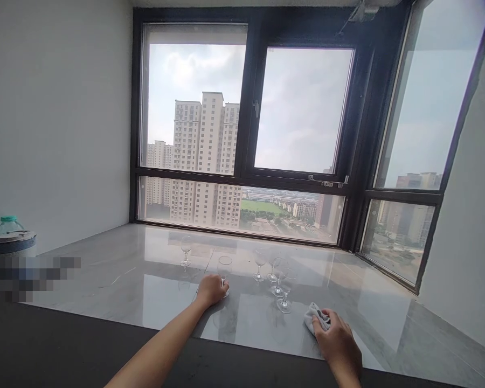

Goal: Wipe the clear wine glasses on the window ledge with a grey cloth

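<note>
Left hand (211,290) is out ahead of me on the stone ledge (117,269). Its fingers are curled in tight around the foot and lower stem of a wine glass (224,265), which stands upright with its bowl just above my knuckles. It's a closed grip, low on the glass.

Right hand (339,340) is nearer to me and well off to the side, resting on the ledge. The fingers are half curled over a small grey cloth (313,313), which is bunched under the fingertips and pokes out on the side towards my left hand.

Between the two hands stands a cluster of empty glasses. The nearest one (285,300) is just beyond the cloth, and three more (267,267) crowd close behind it. Beyond my left hand and a little outward, a lone glass (185,250) stands apart.

The first worry is the low grip. Holding the glass by its foot leaves the bowl top-heavy, so I'd judge a quick tilt could swing it over. The ledge is polished and hard, so a glass that slips or tips would likely chip or break.

The bigger risk sits by my right hand. The cluster is so tight that a sweep of the cloth or a careless wrist could catch the near stem and knock it into the others. Clear glass over a glossy, reflective surface is also hard to read, so I could misjudge where the rims are.
</note>
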`<action>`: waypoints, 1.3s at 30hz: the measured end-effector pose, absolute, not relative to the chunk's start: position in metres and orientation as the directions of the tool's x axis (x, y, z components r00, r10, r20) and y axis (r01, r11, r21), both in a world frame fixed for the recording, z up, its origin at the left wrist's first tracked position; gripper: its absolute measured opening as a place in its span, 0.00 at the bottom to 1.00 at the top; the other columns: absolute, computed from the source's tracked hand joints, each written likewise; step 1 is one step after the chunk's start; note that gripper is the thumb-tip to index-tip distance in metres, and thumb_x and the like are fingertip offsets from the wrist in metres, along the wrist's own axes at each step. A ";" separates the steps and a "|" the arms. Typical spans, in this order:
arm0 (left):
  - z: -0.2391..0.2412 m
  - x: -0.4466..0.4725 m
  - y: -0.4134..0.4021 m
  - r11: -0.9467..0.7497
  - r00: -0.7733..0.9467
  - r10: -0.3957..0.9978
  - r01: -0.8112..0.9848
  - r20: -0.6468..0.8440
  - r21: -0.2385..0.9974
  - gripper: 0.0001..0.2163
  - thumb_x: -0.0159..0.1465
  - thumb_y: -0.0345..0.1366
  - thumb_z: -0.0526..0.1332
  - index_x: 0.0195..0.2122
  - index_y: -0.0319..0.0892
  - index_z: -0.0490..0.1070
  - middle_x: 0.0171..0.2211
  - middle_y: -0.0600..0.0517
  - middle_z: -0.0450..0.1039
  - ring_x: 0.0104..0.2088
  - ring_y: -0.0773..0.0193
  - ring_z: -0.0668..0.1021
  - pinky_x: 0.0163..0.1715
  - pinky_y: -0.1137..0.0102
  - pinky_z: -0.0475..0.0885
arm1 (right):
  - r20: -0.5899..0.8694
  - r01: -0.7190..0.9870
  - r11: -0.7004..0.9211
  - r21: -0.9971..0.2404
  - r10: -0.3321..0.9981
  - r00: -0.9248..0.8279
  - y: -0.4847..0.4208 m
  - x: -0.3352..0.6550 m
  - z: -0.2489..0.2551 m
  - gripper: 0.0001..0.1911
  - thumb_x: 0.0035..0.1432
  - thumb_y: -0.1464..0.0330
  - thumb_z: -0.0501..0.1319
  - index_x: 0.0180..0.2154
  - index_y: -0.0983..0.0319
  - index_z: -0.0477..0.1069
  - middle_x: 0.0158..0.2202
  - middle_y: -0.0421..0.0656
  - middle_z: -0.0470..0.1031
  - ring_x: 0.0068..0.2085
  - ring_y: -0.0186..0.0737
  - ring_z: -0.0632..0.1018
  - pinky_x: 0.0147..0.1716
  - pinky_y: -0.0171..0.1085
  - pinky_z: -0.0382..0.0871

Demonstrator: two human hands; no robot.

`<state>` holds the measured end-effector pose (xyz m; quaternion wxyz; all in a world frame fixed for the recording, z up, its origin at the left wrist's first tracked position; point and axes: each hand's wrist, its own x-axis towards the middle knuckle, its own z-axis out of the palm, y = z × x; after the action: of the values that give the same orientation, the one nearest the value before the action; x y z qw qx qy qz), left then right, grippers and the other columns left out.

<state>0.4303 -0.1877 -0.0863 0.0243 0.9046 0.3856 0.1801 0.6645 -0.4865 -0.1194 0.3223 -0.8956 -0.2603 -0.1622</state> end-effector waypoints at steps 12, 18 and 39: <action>-0.087 0.431 -0.186 -0.703 0.642 0.706 0.686 0.300 0.187 0.20 0.66 0.45 0.49 0.30 0.41 0.78 0.31 0.43 0.79 0.35 0.55 0.79 0.44 0.63 0.66 | 0.463 0.573 -0.666 -0.478 0.364 0.808 -0.486 0.669 -0.125 0.20 0.58 0.53 0.47 0.45 0.57 0.65 0.48 0.49 0.75 0.51 0.52 0.73 0.45 0.44 0.67; -0.089 0.432 -0.184 -0.701 0.638 0.706 0.691 0.308 0.177 0.20 0.65 0.45 0.49 0.29 0.41 0.78 0.31 0.43 0.79 0.35 0.55 0.80 0.43 0.63 0.66 | 0.482 0.581 -0.665 -0.469 0.359 0.800 -0.486 0.671 -0.127 0.20 0.58 0.53 0.47 0.44 0.56 0.65 0.47 0.48 0.75 0.50 0.51 0.73 0.43 0.44 0.67; -0.090 0.431 -0.184 -0.711 0.648 0.697 0.680 0.308 0.177 0.21 0.66 0.45 0.49 0.30 0.41 0.79 0.30 0.43 0.79 0.35 0.56 0.79 0.42 0.64 0.66 | 0.438 0.566 -0.661 -0.492 0.374 0.817 -0.487 0.664 -0.118 0.21 0.57 0.52 0.47 0.45 0.57 0.66 0.47 0.50 0.74 0.50 0.52 0.72 0.42 0.45 0.67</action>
<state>0.4313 -0.1835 -0.0898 0.0228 0.9075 0.3792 0.1791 0.6645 -0.4872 -0.1179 0.3178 -0.8987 -0.2616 -0.1513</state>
